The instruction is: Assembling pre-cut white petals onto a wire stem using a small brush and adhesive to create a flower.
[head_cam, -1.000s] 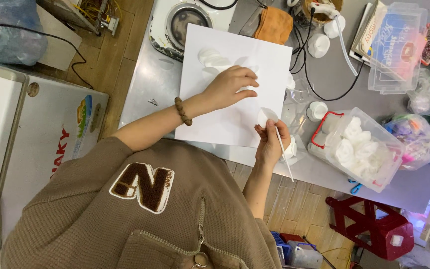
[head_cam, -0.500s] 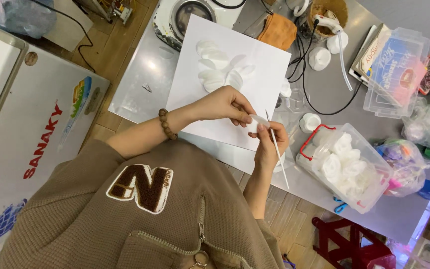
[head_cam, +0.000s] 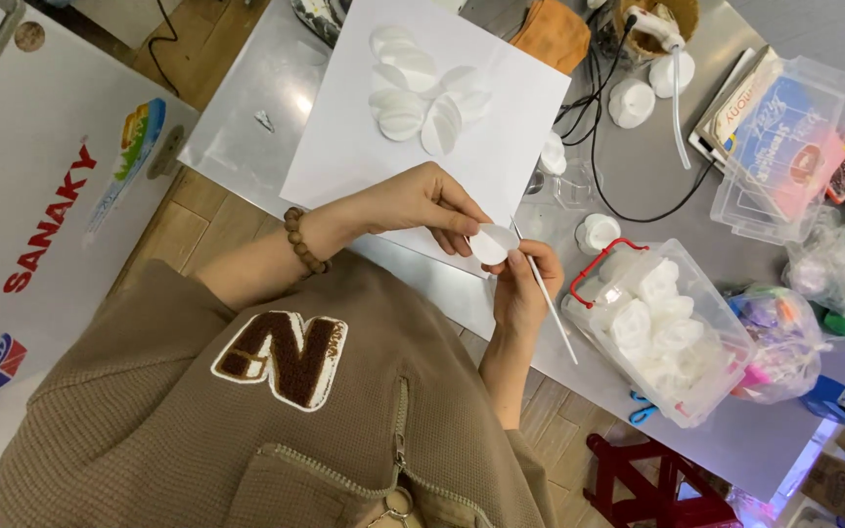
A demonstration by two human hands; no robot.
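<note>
The left hand (head_cam: 421,203) is reaching in from the left with its wrist bent, fingers curled and pressed together with the thumb, pinching the top edge of a small round white cotton pad (head_cam: 493,243). The right hand (head_cam: 526,284) is coming up from below, forearm nearly upright, fingers closing on the pad's lower right edge while also gripping a thin white stick (head_cam: 546,296) that is slanting down to the right (its tip is pointing away from the pad). The pad is being held between both hands, just above the near edge of the grey counter (head_cam: 246,117).

A brown beaded bracelet (head_cam: 303,241) is sitting on the left wrist. Behind the hands, a large white paper sheet (head_cam: 501,147) is lying on the counter, carrying a cluster of overlapping white cotton pads (head_cam: 421,98). To the right, a clear plastic box with red handles (head_cam: 672,332) is holding more white pads.
</note>
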